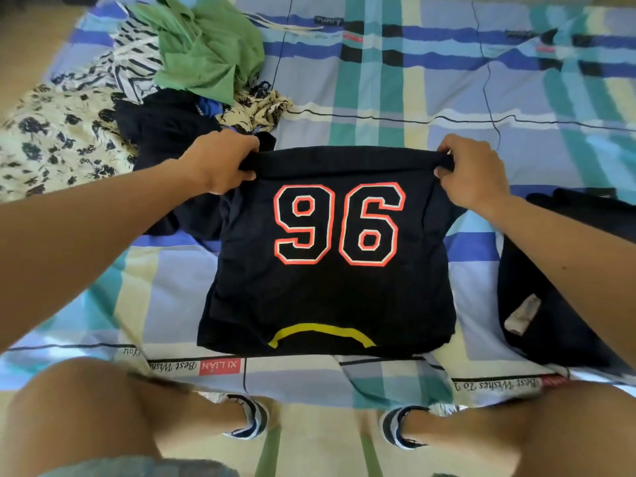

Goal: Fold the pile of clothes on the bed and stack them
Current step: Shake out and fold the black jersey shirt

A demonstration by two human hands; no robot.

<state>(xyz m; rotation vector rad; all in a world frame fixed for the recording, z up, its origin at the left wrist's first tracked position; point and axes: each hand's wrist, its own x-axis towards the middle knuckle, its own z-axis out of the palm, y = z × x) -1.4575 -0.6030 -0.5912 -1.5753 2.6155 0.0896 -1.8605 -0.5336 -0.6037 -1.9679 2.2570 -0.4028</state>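
A dark navy shirt (327, 294) with an orange-and-white "96" and a yellow neck band lies flat on the bed in front of me, neck toward me. My left hand (220, 163) grips its far left corner and my right hand (471, 173) grips its far right corner, holding the far edge lifted and taut. At the upper left lies the unfolded pile: a green garment (210, 53), a striped one (137, 60), a floral one (51, 139) and a dark one (165, 122).
The bed carries a plaid sheet (447, 80) in blue, teal and cream. A dark folded garment (537, 304) with a white tag lies at the right, partly under my right forearm. My knees and sandalled feet are at the bed's near edge.
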